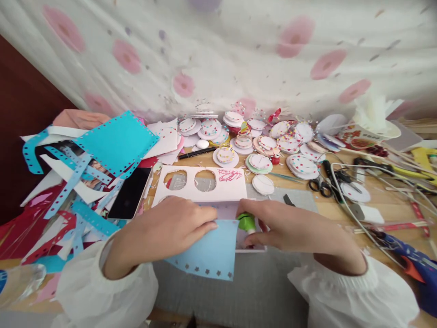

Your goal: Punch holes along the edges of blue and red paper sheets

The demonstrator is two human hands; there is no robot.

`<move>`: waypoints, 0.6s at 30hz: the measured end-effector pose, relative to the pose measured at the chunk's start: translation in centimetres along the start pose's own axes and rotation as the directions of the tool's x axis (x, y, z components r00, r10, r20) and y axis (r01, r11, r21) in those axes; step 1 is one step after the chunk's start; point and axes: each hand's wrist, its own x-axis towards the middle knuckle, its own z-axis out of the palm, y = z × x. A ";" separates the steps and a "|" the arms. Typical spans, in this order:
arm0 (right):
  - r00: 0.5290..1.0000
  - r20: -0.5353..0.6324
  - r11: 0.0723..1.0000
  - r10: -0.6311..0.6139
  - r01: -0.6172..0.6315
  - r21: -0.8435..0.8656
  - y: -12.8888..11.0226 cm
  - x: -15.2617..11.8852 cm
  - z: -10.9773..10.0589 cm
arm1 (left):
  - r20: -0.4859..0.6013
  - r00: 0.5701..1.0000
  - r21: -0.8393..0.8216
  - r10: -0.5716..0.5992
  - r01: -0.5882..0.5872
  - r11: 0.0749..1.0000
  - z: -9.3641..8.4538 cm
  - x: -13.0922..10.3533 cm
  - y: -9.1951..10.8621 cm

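My left hand (pixel 177 223) is closed on a light blue paper sheet (pixel 215 250), whose lower edge has a row of small punched flower shapes. With curled fingers, my right hand (pixel 269 223) is wrapped around a small green tool (pixel 246 222) at the sheet's right side. Behind both hands lies a white card box (pixel 205 193) with two round holes and red scribbles on its panel. The box's lower part is partly hidden by the hands and the blue sheet.
Left: a bright blue sheet (pixel 116 141), paper strips (pixel 68 187) and a phone (pixel 130 193). Behind are several layered white paper discs (pixel 302 165) and a black pen (pixel 197 153). Scissors (pixel 320 187), a white cable (pixel 355 232) and a paper bowl (pixel 362 135) lie right.
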 end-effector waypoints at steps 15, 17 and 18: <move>0.982 0.171 0.996 0.084 -0.085 -0.001 -1.5 0.2 -1.5 | 0.012 1.000 0.088 -0.019 0.018 0.996 -0.8 0.2 0.8; 0.983 0.157 0.995 0.095 -0.094 -0.017 -1.4 0.2 -1.4 | -0.007 1.000 0.096 -0.019 0.019 0.995 -0.7 0.3 0.7; 0.983 0.151 0.995 0.104 -0.101 -0.026 -1.4 0.1 -1.4 | -0.014 1.000 0.097 -0.018 0.019 0.995 -0.7 0.3 0.7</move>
